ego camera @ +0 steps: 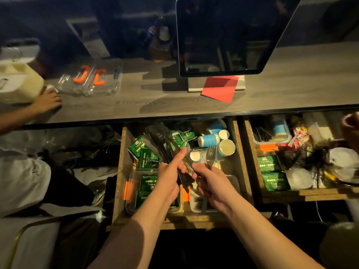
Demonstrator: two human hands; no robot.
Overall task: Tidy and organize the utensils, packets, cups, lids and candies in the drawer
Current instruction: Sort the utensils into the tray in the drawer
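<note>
Both hands work over the drawer point(124, 171): left hand point(171, 171) clasps a black cutlery bundle point(161, 140); right hand point(209, 181) pinches a clear fork point(211, 154). Step: gathering utensils. Next, presumably, add fork, then place bundle in a tub point(232, 178).

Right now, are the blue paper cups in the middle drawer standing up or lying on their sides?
Lying on their sides: the blue paper cups show round white ends toward the camera, piled loosely at the drawer back right.

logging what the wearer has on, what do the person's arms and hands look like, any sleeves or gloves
Both forearms are bare up to the frame edge, with no sleeves in view. The left hand and right hand wear no gloves; no rings, watch or bands are visible on either.
</note>
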